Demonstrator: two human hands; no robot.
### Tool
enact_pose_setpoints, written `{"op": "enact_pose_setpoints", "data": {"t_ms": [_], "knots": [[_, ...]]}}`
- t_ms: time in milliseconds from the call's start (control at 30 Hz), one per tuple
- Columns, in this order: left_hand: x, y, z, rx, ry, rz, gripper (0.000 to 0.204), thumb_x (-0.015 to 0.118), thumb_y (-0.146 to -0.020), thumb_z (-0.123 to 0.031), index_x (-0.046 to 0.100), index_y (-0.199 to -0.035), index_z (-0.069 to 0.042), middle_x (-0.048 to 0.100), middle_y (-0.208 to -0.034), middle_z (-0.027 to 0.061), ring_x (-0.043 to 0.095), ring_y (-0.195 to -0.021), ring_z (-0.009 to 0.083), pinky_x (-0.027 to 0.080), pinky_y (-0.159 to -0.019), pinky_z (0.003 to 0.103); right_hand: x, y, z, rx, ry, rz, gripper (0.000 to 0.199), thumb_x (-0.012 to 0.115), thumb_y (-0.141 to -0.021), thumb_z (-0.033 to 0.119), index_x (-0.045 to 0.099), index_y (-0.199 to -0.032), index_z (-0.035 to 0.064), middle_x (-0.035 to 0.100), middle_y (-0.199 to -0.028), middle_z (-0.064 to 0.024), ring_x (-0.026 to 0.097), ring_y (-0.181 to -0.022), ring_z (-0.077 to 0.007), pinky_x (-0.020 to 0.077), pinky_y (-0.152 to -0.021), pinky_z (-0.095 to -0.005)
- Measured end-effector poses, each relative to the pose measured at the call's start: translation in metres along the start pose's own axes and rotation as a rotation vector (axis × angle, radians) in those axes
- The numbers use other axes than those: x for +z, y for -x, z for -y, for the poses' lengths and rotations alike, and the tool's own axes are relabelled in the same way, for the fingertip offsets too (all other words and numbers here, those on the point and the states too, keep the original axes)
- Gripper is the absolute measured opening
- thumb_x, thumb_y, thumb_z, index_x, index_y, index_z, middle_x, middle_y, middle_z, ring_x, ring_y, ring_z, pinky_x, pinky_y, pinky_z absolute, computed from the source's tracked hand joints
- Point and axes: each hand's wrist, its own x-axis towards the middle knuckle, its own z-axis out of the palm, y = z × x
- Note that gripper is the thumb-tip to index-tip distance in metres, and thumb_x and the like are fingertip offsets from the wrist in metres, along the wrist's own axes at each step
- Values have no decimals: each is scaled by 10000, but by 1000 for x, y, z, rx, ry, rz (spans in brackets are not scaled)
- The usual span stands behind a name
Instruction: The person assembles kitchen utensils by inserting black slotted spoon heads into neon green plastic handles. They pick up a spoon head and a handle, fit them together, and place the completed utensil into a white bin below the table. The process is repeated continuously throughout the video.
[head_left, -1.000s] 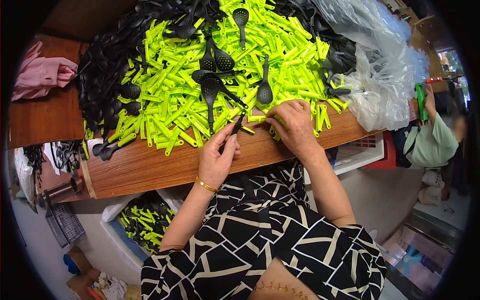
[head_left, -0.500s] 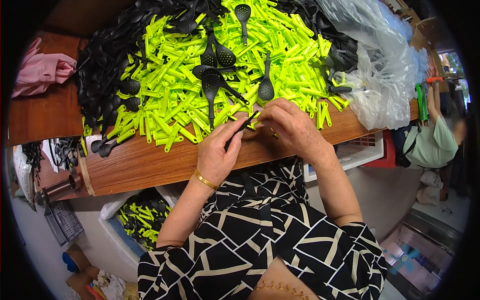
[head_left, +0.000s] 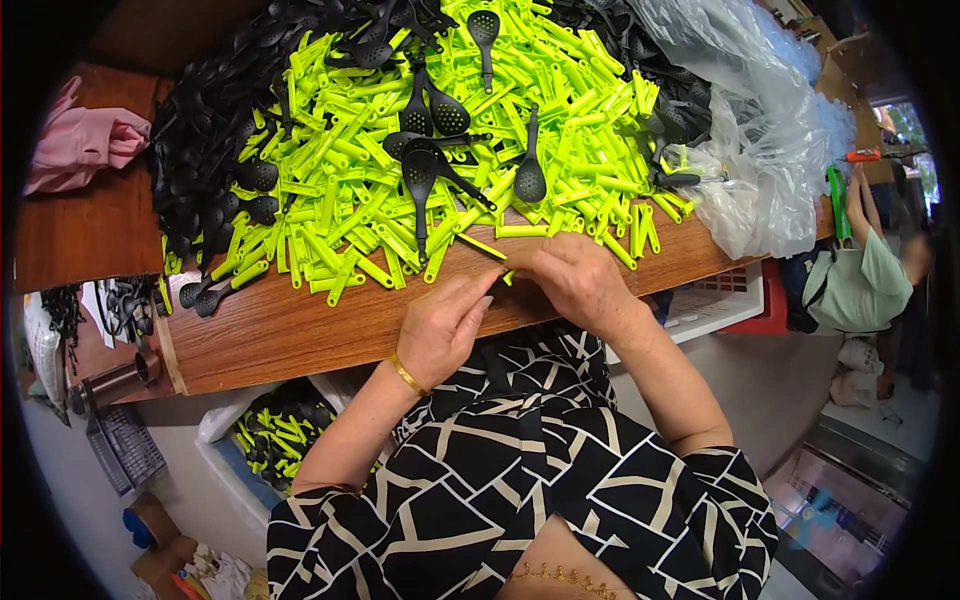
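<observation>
My left hand (head_left: 442, 328), with a gold bangle at its wrist, is closed with its fingertips meeting those of my right hand. What it holds is hidden. My right hand (head_left: 578, 285) is also closed, and a small end of a lime-green handle (head_left: 509, 278) shows beneath its fingertips. Just beyond the fingers lies a thin strip (head_left: 481, 246), lime green with a dark edge. A large pile of lime-green handles (head_left: 350, 190) covers the table ahead. On it rest several black perforated spoon heads, one (head_left: 530, 170) just beyond my right hand.
The brown wooden table (head_left: 270, 335) ends close to my body. More black spoon heads (head_left: 200, 150) are heaped at the left; clear plastic sheeting (head_left: 760, 130) lies at the right. Below the edge stand a lined bin (head_left: 215, 420) of green-and-black pieces and a white crate (head_left: 715, 305). Pink cloth (head_left: 85, 150) lies far left.
Both hands have moved slightly down toward me. The black piece that stuck up from my left hand no longer shows there. A lime-green end now shows under my right fingertips.
</observation>
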Motion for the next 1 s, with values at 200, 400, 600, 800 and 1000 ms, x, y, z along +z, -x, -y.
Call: {"op": "enact_pose_setpoints", "data": {"t_ms": [200, 400, 600, 800, 1000], "knots": [[-24, 16, 16, -671, 933, 606, 456, 516, -1132, -271, 491, -1523, -38, 724, -1209, 136, 731, -974, 146, 584, -853, 267, 14, 25, 11, -238, 44, -58, 261, 679, -856, 192, 764, -1103, 180, 734, -1043, 25, 669, -969, -161, 477, -937, -391], [-30, 4, 16, -637, 1017, 516, 388, 553, -1110, -226, 526, -1432, -11, 729, -1155, 135, 750, -932, 156, 594, -799, 263, 10, 3, 14, -259, 14, -137, 276, 728, -829, 181, 794, -1096, 197, 735, -1147, 33, 690, -1052, -176, 475, -963, -389], [0, 12, 24, -527, 580, 194, 285, 542, -1090, -86, 536, -1357, 16, 725, -1112, 112, 725, -871, 127, 587, -766, 251, 13, -11, -6, -69, -12, -201, 318, 769, -836, 107, 777, -1151, 149, 719, -1206, -10, 672, -1124, -248, 467, -1027, -405], [6, 8, 21, -554, 636, -51, 262, 579, -1072, -69, 568, -1322, 12, 748, -1149, 117, 717, -860, 109, 543, -751, 226, -7, -31, -49, 138, 135, -236, 192, 767, -883, 129, 750, -1074, 111, 733, -1131, -55, 663, -1090, -272, 477, -972, -417], [-1, 28, 24, -628, 791, 41, 251, 607, -1054, -45, 586, -1295, 21, 756, -1171, 124, 726, -905, 121, 563, -775, 237, -4, -29, 4, 9, -308, -16, 216, 790, -902, 184, 761, -1102, 109, 729, -1110, -96, 674, -1097, -305, 510, -942, -419]]}}
